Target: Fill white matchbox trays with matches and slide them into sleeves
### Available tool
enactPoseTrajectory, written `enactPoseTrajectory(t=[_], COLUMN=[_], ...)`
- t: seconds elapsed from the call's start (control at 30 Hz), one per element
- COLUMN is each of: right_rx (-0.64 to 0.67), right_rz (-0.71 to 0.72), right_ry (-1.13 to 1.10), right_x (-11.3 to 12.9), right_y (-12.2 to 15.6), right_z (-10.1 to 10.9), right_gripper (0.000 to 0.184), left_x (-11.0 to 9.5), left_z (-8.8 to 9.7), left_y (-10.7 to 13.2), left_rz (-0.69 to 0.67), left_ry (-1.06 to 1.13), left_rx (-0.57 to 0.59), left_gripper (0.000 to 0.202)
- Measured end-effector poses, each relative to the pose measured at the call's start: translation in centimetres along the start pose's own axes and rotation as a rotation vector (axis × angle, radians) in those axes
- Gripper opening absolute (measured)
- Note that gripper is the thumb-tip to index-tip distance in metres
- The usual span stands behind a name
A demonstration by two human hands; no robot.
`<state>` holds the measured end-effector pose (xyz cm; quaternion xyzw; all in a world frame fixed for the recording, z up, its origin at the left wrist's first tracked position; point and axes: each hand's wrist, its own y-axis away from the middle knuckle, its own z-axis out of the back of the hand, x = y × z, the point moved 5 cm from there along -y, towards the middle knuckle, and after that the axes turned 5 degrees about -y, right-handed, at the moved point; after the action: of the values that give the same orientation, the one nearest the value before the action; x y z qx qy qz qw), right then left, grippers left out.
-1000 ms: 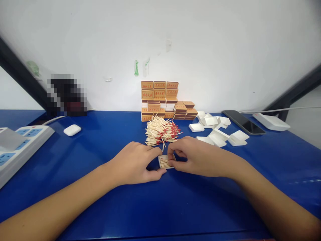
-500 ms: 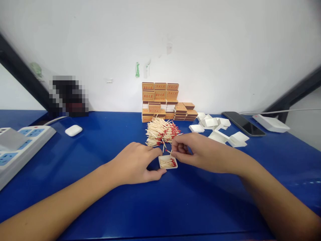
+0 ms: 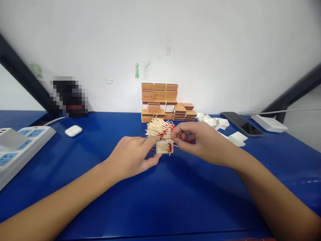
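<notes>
My left hand [image 3: 132, 155] holds a small white matchbox tray [image 3: 164, 147] filled with red-tipped matches, lifted off the blue table and tilted toward me. My right hand [image 3: 198, 142] is beside the tray's right end, its fingers curled in a pinch touching the tray's upper right corner. Just behind the tray lies a loose pile of matches [image 3: 160, 129]. A stack of orange matchboxes [image 3: 160, 100] stands against the white wall.
Several empty white trays [image 3: 220, 125] lie to the right of the pile. A phone [image 3: 242, 124] and a white adapter [image 3: 269, 123] sit at the far right. A power strip [image 3: 17, 144] and a white earbud case [image 3: 73, 130] lie on the left of the blue table [image 3: 160, 201].
My left hand has lifted the filled tray off the table and moved it back toward the match pile. My right hand rose with it and shifted slightly away from me.
</notes>
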<state>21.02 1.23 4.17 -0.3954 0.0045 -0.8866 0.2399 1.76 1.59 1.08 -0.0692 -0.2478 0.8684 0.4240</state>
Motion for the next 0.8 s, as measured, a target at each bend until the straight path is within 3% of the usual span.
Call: enactPoseTrajectory(t=[0.17, 0.37, 0.53, 0.8], right_rx=[-0.11, -0.029, 0.004, 0.066], right_rz=[0.021, 0.132, 0.17, 0.192], right_ry=[0.017, 0.097, 0.216, 0.192], right_x=[0.2, 0.9, 1.4, 1.6], right_y=[-0.1, 0.1, 0.6, 0.7], right_z=[0.2, -0.8, -1.8, -2.4], right_gripper=[0.008, 0.011, 0.013, 0.011], left_x=[0.1, -0.1, -0.9, -1.1], left_z=[-0.3, -0.3, -0.9, -0.7], left_y=[0.1, 0.1, 0.2, 0.1], left_rz=[-0.007, 0.072, 0.037, 0.054], left_ry=[-0.006, 0.107, 0.173, 0.239], left_rx=[-0.004, -0.006, 0.102, 0.089], left_gripper=[0.03, 0.029, 0.028, 0.025])
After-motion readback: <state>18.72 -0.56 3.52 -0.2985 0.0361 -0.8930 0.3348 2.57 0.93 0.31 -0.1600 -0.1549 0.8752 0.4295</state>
